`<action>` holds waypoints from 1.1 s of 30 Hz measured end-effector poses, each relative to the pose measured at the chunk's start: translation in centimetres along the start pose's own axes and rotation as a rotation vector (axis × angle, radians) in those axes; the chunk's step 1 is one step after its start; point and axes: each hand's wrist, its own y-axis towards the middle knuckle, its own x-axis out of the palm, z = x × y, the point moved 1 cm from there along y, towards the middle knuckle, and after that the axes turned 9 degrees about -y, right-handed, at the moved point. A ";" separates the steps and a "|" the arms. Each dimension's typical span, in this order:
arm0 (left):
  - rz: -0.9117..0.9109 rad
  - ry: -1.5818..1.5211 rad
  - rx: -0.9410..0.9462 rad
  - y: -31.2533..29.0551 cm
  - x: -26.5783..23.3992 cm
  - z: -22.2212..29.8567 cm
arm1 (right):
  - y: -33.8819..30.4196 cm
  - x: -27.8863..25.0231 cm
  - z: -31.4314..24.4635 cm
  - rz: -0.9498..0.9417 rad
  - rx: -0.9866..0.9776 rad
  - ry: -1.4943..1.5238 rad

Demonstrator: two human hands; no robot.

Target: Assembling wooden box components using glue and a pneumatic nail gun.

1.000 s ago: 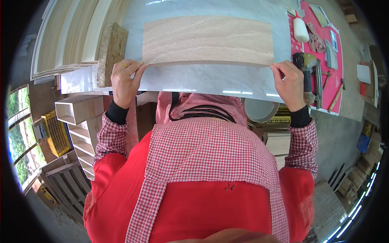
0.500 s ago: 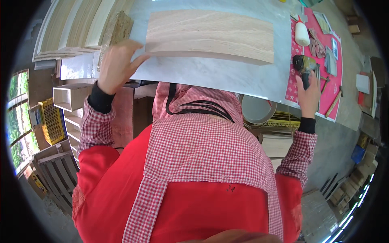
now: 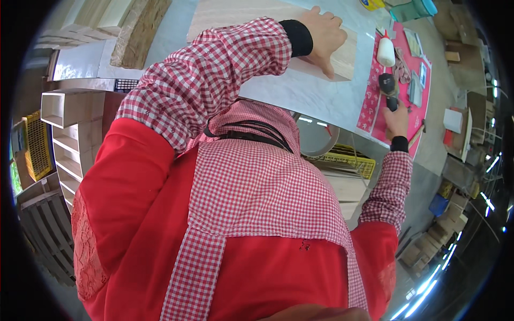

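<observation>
A long pale wooden piece (image 3: 235, 15) lies on the grey marbled tabletop, partly hidden by my left sleeve. Over its right end rests my left hand (image 3: 324, 40), fingers spread on the wood and thumb at the near edge. My right hand (image 3: 396, 119) is closed round the black handle of a power tool (image 3: 387, 84). The tool has a dark rounded head and lies over a pink patterned sheet (image 3: 369, 109); its exact kind is not clear.
Beyond the tool are a white glue bottle (image 3: 385, 52) with a red tip and a crumpled glove (image 3: 400, 69). Stacked boards (image 3: 96, 16) stand at the far left. Pale wooden shelving (image 3: 72, 125) is below left, and a round bucket (image 3: 316, 138) sits under the table edge.
My left hand has swept right across the wooden piece, from its left end to its right end. My right hand has closed round the tool's handle, and the tool has turned more upright.
</observation>
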 end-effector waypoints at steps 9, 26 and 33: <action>0.024 -0.120 0.003 -0.3 -0.8 -0.9 | -3.9 -14.3 -10.3 -0.312 0.110 0.619; 0.082 -0.192 0.019 -0.5 -0.5 -0.7 | -4.5 -16.3 -13.7 -0.433 0.086 0.497; 0.058 -0.209 0.022 -0.6 -0.8 -0.6 | -5.0 -15.9 -13.6 -0.423 0.084 0.555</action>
